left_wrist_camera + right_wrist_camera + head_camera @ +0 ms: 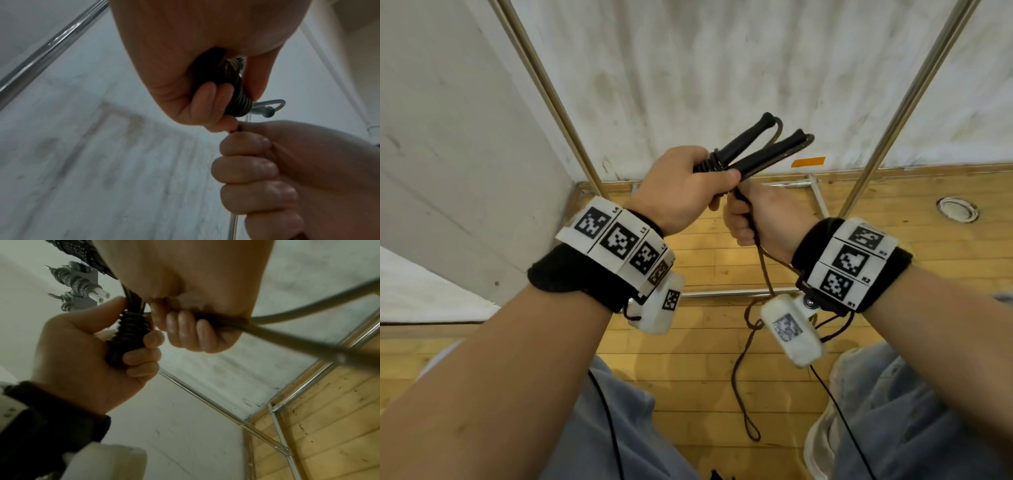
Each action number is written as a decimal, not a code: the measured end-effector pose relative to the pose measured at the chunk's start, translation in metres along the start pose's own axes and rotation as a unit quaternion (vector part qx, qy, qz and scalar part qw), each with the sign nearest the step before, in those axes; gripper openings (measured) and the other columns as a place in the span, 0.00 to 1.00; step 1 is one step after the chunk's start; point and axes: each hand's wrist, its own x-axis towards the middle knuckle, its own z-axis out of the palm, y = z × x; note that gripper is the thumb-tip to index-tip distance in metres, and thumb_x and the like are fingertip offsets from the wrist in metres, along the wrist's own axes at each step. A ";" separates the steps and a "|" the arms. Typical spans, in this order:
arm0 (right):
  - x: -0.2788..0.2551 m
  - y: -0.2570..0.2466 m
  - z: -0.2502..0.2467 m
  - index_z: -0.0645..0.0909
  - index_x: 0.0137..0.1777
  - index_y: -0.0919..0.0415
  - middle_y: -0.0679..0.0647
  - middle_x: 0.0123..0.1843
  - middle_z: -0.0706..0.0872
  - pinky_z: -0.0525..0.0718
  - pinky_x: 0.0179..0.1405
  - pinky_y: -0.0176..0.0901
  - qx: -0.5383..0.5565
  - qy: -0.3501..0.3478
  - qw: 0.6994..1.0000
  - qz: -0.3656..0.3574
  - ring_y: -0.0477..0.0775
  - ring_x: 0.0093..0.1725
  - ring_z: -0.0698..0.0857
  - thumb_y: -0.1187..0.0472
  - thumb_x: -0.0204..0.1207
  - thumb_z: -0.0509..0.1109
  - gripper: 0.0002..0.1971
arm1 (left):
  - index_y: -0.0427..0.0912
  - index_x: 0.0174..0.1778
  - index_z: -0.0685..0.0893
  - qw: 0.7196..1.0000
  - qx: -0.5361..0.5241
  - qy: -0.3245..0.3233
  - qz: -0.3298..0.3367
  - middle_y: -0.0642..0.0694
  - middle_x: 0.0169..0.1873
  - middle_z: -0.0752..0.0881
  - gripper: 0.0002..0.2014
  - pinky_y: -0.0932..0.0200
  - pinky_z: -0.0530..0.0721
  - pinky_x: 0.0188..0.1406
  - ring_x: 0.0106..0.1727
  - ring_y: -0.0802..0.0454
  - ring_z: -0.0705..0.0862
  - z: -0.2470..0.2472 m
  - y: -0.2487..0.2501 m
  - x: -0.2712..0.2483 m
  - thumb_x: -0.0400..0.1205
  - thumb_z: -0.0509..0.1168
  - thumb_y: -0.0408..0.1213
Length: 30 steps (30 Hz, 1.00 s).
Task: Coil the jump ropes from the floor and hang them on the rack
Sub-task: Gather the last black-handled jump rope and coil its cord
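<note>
Wooden floor [709, 263] below; rope handles [756, 147] angled up-right in left hand [681, 192].

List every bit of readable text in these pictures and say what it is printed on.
"L4", "L3": beside the coded squares on the left wristband.
"R2", "R1": beside the squares on the right wristband; a third label above is too blurred.
The orange sticker on the wall shows no text.

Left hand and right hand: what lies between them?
A short stretch of dark brown jump rope cord runs from the coils gripped in the left hand down into the right hand; the hands nearly touch. The left wrist view shows it best.
</note>
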 end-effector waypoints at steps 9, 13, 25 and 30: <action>-0.008 -0.015 0.007 0.72 0.42 0.52 0.46 0.27 0.71 0.65 0.22 0.38 -0.114 0.103 0.974 -0.167 0.44 0.22 0.67 0.55 0.87 0.52 0.12 | 0.40 0.49 0.79 0.995 -0.054 0.050 0.064 0.48 0.26 0.81 0.03 0.65 0.71 0.25 0.23 0.58 0.76 -0.001 0.016 -0.001 0.82 0.65 0.35; -0.011 -0.014 0.006 0.77 0.43 0.57 0.46 0.28 0.75 0.69 0.30 0.39 -0.293 0.156 0.907 -0.258 0.45 0.28 0.73 0.60 0.86 0.54 0.12 | 0.45 0.43 0.77 0.991 -0.057 0.093 0.083 0.50 0.28 0.82 0.04 0.61 0.71 0.31 0.27 0.58 0.77 -0.003 0.020 -0.005 0.82 0.65 0.38; -0.008 -0.024 0.017 0.77 0.38 0.56 0.45 0.28 0.73 0.66 0.30 0.37 -0.373 0.135 0.896 -0.199 0.41 0.27 0.70 0.57 0.86 0.55 0.16 | 0.46 0.48 0.71 0.977 0.103 0.169 0.076 0.55 0.35 0.78 0.10 0.66 0.73 0.31 0.35 0.57 0.78 -0.023 0.002 0.002 0.82 0.65 0.45; 0.007 -0.029 0.028 0.73 0.35 0.63 0.50 0.28 0.72 0.71 0.36 0.46 -0.478 0.082 0.861 -0.156 0.51 0.30 0.73 0.53 0.86 0.52 0.21 | 0.46 0.62 0.73 0.967 0.180 0.177 0.031 0.53 0.45 0.79 0.15 0.57 0.76 0.44 0.44 0.50 0.80 -0.036 -0.018 0.016 0.82 0.64 0.44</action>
